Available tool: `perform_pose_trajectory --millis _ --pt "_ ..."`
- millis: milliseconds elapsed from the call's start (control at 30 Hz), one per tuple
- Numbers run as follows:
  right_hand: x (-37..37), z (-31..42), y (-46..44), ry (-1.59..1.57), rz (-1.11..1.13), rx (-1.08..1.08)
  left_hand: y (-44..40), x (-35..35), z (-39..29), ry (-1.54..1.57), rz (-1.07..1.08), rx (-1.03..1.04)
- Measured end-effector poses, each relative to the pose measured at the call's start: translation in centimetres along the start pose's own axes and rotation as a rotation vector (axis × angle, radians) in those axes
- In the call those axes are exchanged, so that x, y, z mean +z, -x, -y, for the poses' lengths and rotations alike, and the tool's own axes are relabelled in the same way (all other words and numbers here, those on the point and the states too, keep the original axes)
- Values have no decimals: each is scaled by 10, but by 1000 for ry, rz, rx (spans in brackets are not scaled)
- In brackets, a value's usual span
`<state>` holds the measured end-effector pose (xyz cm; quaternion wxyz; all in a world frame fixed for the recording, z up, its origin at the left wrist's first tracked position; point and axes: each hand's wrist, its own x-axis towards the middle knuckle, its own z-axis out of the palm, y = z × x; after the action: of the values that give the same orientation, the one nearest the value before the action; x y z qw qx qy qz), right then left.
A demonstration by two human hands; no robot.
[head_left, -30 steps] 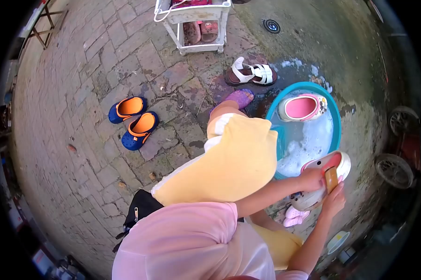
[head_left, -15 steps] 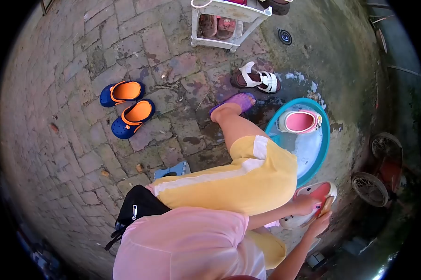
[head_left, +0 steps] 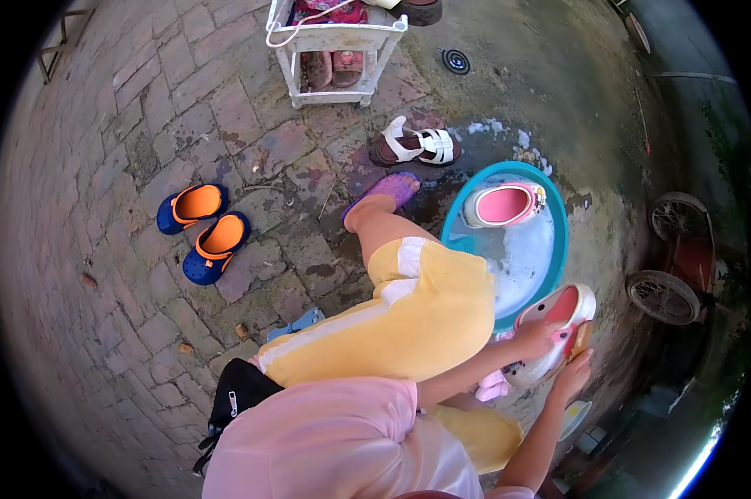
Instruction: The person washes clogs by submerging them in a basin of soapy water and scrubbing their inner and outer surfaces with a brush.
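My left hand is closed on a white clog with a pink inside, which it keeps tilted beside the rim of a teal basin. My right hand grips a small wooden-backed brush and presses it to the side of that clog. Bristles are hidden from view. A second white clog with a pink lining sits in the basin, among soapy water.
A white sandal lies on wet bricks near my left foot. Blue-and-orange clogs stand farther left. A white rack with shoes is at the top, and a red wheeled cart is at the right.
The view has shifted, so the rack, sandal and basin appear farther left. The held clog appears higher and more tilted, with the brush still against its side.
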<state>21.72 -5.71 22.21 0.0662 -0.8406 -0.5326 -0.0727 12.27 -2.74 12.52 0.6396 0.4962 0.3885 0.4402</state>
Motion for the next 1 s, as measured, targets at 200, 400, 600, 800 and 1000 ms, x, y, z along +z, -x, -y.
perform_pose_trajectory --millis 200,400,600,800,1000 --pt "17 -29 -19 -34 -123 33 -3 -16 -11 4 10 33" --pt "23 -42 -22 -114 31 21 -11 -5 1 36 -13 94" --pt "28 -36 -15 -223 99 -53 -11 5 9 -1 13 74" --pt "31 -22 -12 -193 43 24 -9 -10 3 139 85 23" --pt "25 -19 -20 -139 -73 164 -9 -5 9 385 77 47"
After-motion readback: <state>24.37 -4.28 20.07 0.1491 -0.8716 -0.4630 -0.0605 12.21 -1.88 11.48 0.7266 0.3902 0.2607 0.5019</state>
